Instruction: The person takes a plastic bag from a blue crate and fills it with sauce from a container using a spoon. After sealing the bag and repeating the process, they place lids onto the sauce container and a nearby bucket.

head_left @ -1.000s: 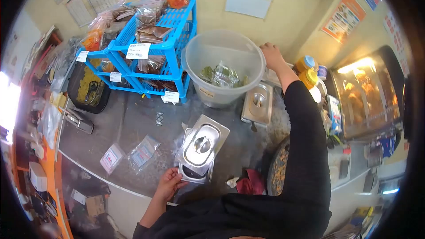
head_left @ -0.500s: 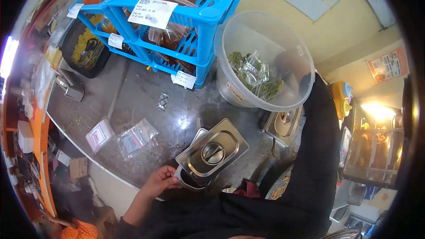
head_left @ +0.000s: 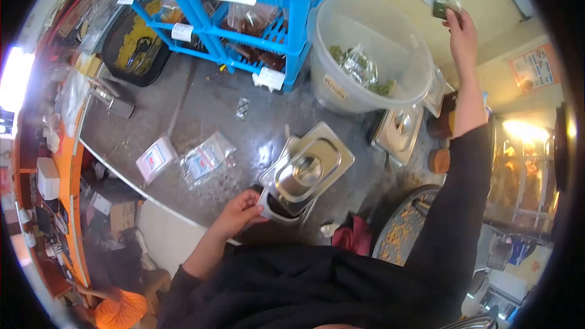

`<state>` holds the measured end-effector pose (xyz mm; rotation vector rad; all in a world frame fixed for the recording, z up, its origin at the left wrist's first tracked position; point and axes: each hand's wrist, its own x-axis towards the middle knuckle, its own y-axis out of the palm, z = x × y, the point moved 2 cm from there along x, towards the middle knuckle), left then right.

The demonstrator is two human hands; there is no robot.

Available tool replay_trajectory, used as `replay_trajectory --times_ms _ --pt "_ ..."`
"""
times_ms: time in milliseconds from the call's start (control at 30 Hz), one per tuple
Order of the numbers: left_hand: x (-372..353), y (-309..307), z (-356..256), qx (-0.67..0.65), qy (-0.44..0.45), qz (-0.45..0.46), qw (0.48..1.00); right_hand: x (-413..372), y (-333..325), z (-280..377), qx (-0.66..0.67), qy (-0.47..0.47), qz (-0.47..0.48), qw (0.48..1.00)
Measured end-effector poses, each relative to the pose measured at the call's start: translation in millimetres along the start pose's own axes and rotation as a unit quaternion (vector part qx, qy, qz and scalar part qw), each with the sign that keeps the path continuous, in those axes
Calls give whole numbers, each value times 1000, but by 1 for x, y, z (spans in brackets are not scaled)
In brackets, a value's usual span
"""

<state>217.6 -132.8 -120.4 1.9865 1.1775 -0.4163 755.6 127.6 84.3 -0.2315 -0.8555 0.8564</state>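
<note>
My left hand (head_left: 242, 212) pinches the near rim of a steel container (head_left: 275, 207) at the front of the counter. Its steel lid (head_left: 308, 167), with a round knob, lies askew over it and leaves the near end uncovered. Raised at the upper right, my right hand (head_left: 460, 24) grips a small clear packet (head_left: 446, 7) with something dark green inside. Below and left of that hand stands a large translucent tub (head_left: 335, 88) holding green leaves and clear packets (head_left: 359, 64).
Blue stacked baskets (head_left: 292, 42) with brown bags stand at the back. Flat packets (head_left: 207, 158) lie at left. A second lidded steel container (head_left: 399, 131) is right, above a round tray (head_left: 399, 231). A person in orange (head_left: 120, 311) is at lower left.
My right hand has come into view at the upper right with the small packet in it. My left hand stays at the container's rim. The camera view has shifted.
</note>
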Motion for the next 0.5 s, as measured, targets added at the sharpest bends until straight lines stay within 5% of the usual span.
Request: replay_trajectory --times_ms 100,200,233,300,500 --pt "-1 6 1 21 8 -18 1000 -70 -1 104 -199 -162 27 966" --pt "-3 9 5 -3 21 -10 1000 -159 11 161 -73 -119 224 965" --pt "-1 5 10 -16 31 3 999 -196 23 167 -5 -136 312 940" --pt "1 -3 19 -35 45 24 998 -256 46 182 -97 -232 449 857" --pt "-18 -24 21 -38 54 26 997 -332 92 194 -199 -205 464 838"
